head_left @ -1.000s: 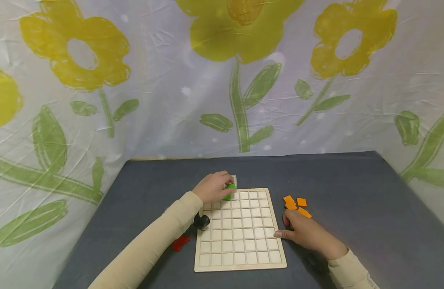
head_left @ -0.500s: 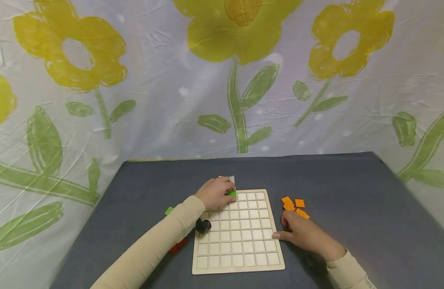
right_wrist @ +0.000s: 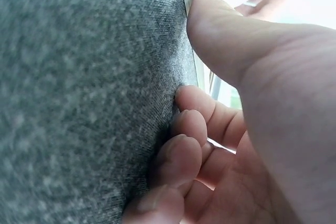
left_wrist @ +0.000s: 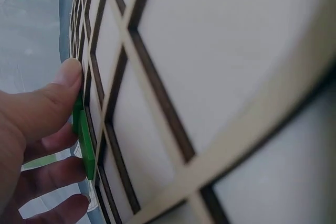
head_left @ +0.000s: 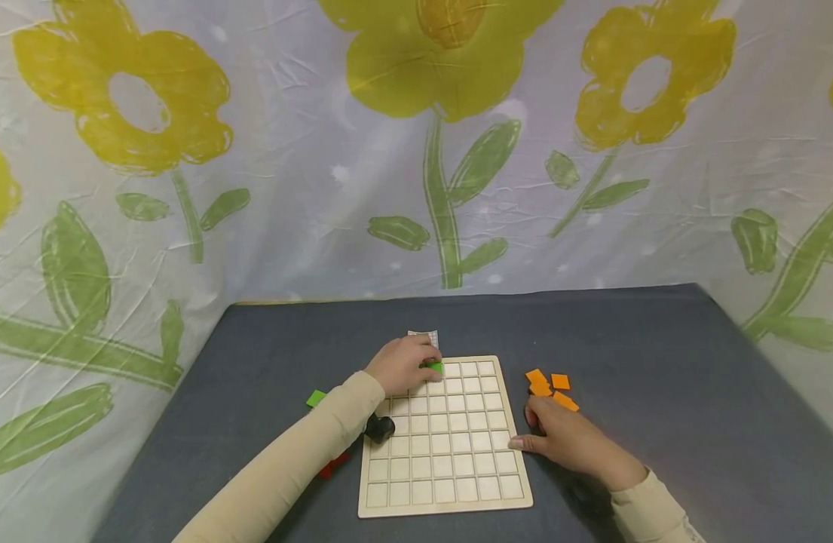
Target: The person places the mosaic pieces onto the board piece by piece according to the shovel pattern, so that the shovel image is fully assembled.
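A wooden grid board (head_left: 445, 513) with square cells lies on the dark cloth. At its far left part, my left hand (head_left: 404, 365) pinches a green square tile (head_left: 436, 368) over the top row. The left wrist view shows green pieces (left_wrist: 85, 142) beside the thumb, against the grid; how many is unclear. My right hand (head_left: 575, 443) rests at the board's right edge, its thumb (right_wrist: 212, 3) on the rim and its other fingers (right_wrist: 181, 156) relaxed and bent against the cloth. The left hand and forearm hide part of the board's left side.
Several orange tiles (head_left: 550, 388) lie right of the board, just beyond the right hand. Left of the board are a green tile (head_left: 316, 397) and red tiles (head_left: 332, 465), partly behind the left sleeve. A small printed paper (head_left: 424, 336) lies behind the board.
My left hand has lowered the green tile towards the top row and settled there. A green tile at the left came out from behind the sleeve. The right hand keeps its place.
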Tool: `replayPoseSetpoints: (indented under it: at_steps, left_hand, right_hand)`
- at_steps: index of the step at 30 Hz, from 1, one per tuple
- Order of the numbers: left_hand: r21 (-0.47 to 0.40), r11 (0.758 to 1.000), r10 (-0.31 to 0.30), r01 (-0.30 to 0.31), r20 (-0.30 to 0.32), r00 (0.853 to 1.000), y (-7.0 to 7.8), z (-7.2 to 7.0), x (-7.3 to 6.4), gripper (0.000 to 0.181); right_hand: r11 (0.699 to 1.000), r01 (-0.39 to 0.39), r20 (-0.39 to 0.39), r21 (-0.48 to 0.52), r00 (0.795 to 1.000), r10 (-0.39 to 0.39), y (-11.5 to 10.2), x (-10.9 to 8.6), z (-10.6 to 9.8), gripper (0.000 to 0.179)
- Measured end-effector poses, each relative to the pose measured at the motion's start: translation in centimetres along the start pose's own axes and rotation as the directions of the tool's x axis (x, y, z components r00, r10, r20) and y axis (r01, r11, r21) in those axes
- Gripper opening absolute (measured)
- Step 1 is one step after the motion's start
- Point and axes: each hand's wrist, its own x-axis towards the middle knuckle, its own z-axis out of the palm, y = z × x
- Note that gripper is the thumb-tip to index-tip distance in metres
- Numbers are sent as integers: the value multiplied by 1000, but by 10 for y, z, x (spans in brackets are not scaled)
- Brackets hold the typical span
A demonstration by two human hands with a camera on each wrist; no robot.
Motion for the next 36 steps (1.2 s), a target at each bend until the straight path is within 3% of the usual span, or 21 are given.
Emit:
replayPoseSetpoints:
  at_steps: [9, 23, 30, 36]
  left_hand:
    - [11, 1000, 13, -13, -24, 1000, 1, 2, 0, 25]
    - [59, 998, 27, -28, 16, 999, 5, -1, -1, 31]
    - [63, 998, -2, -1, 43, 999, -1, -10, -11, 35]
    - [26, 999, -35, 35, -11, 999, -14, -21, -34, 28]
  right_hand:
    - [1000, -29, 12, 7, 1000, 29, 0, 1, 1, 48]
    - [999, -42, 17, 26, 999, 42, -1, 1, 0, 48]
    - [999, -17, 8, 31, 1000, 17, -2, -1, -1, 48]
    - [1000, -10, 10, 26, 1000, 10, 0, 0, 0, 48]
